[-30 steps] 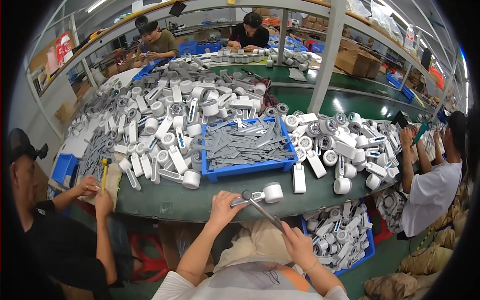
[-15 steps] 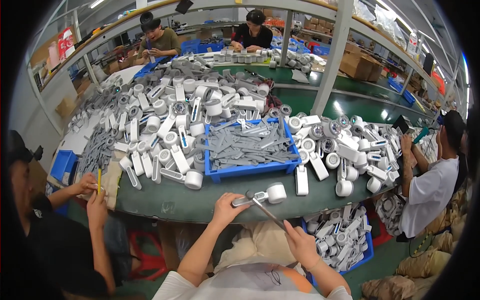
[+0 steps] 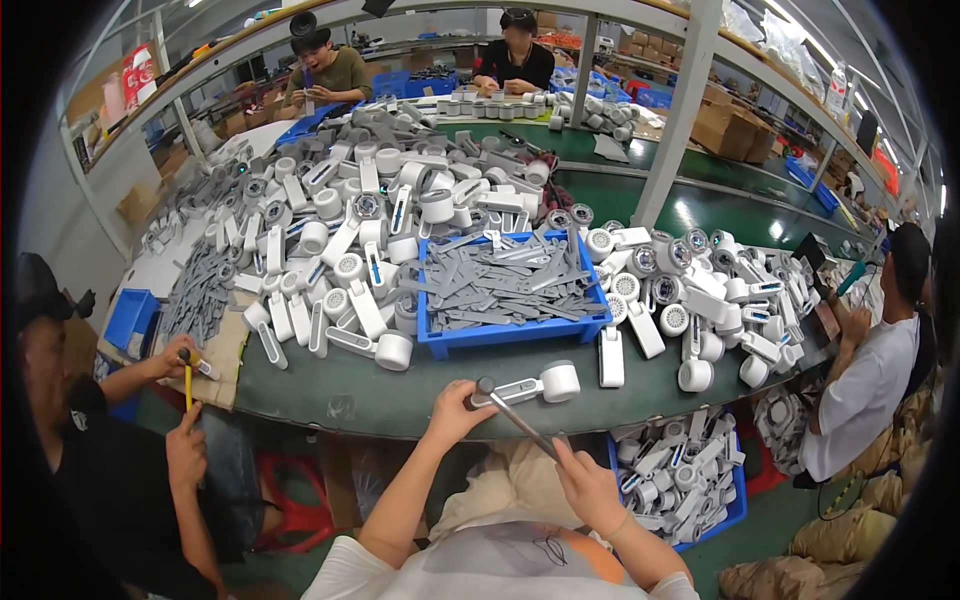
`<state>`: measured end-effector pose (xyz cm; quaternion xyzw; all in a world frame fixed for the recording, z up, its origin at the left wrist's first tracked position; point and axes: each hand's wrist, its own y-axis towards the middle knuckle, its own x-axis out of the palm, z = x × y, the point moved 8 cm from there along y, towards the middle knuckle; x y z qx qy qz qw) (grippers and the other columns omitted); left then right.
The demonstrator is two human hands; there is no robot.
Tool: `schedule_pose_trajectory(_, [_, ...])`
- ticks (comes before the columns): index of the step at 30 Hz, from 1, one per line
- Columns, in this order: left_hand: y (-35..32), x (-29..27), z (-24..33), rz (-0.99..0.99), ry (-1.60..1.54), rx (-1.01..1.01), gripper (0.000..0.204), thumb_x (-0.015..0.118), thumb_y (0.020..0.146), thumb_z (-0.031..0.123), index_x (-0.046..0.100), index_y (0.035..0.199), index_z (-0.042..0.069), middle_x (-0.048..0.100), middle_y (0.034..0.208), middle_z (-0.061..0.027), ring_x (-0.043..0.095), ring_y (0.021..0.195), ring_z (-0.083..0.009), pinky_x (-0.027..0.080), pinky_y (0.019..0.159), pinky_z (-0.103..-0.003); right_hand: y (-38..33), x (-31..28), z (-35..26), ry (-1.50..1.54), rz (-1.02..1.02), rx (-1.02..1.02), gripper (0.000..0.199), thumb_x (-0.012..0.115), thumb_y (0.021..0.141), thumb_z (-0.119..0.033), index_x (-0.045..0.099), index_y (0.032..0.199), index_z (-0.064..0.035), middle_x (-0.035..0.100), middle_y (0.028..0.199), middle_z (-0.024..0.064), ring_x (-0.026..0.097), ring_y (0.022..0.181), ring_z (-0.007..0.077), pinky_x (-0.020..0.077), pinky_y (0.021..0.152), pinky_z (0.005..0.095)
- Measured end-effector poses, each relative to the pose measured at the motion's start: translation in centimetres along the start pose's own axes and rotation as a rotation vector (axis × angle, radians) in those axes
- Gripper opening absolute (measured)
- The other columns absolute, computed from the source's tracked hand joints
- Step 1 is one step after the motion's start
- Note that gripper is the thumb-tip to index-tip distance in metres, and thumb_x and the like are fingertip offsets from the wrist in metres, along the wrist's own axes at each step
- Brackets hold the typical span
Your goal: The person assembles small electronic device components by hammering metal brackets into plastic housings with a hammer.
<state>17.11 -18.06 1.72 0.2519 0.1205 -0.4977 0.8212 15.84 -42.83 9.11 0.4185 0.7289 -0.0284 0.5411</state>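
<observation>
My left hand (image 3: pixel 452 414) pinches the handle end of a white handheld fan (image 3: pixel 561 381) at the table's front edge. The fan lies with its round head to the right. My right hand (image 3: pixel 590 490) is closed around the shaft of a metal hammer (image 3: pixel 524 424). The hammer's small round head is over the fan's handle, beside my left fingers; whether it touches cannot be seen. Just beyond, a blue tray (image 3: pixel 520 338) holds many flat grey strips (image 3: pixel 500 280).
White fans (image 3: pixel 340 240) are heaped left of the tray, with another pile (image 3: pixel 690 290) to its right. A blue crate (image 3: pixel 738 505) of fans stands below the table's edge at right. Co-workers sit on both sides and opposite; the left one holds a yellow-handled hammer (image 3: pixel 188 385).
The hammer head has shifted slightly left and toward my left fingers. The view has turned a little. The co-worker at left has raised a hammer into view.
</observation>
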Motion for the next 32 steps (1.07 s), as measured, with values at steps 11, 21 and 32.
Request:
schedule_pose_trajectory(11, [0.6, 0.2, 0.4, -0.016, -0.036, 0.031, 0.030, 0.079, 0.063, 0.010, 0.069, 0.091, 0.007, 0.064, 0.087, -0.0107, 0.060, 0.080, -0.0284, 0.048, 0.072, -0.036, 0.5, 0.1, -0.3, 0.007, -0.048, -0.014, 0.042, 0.064, 0.081, -0.008, 0.057, 0.123, -0.0116, 0.052, 0.074, 0.0069, 0.056, 0.056, 0.0262, 0.0440, 0.047, 0.0364])
schedule_pose_trajectory(21, [0.5, 0.4, -0.2, -0.026, -0.025, -0.080, 0.030, 0.081, 0.062, 0.014, 0.068, 0.087, 0.005, 0.062, 0.081, -0.0088, 0.059, 0.079, -0.0257, 0.047, 0.071, -0.035, -0.8, -1.5, 2.0, 0.086, 0.095, 0.097, 0.046, 0.065, 0.078, -0.007, 0.058, 0.123, -0.0110, 0.055, 0.075, 0.0083, 0.056, 0.056, 0.0281, 0.0449, 0.048, 0.0371])
schedule_pose_trajectory(32, [0.6, 0.1, 0.4, -0.043, 0.005, 0.027, 0.033, 0.082, 0.064, 0.014, 0.069, 0.094, 0.005, 0.065, 0.093, -0.0117, 0.061, 0.087, -0.0226, 0.048, 0.073, -0.032, -1.0, 2.0, 0.9, -0.050, -0.088, -0.016, 0.050, 0.065, 0.080, -0.010, 0.053, 0.129, -0.0145, 0.057, 0.079, 0.0058, 0.059, 0.058, 0.0233, 0.0470, 0.046, 0.0309])
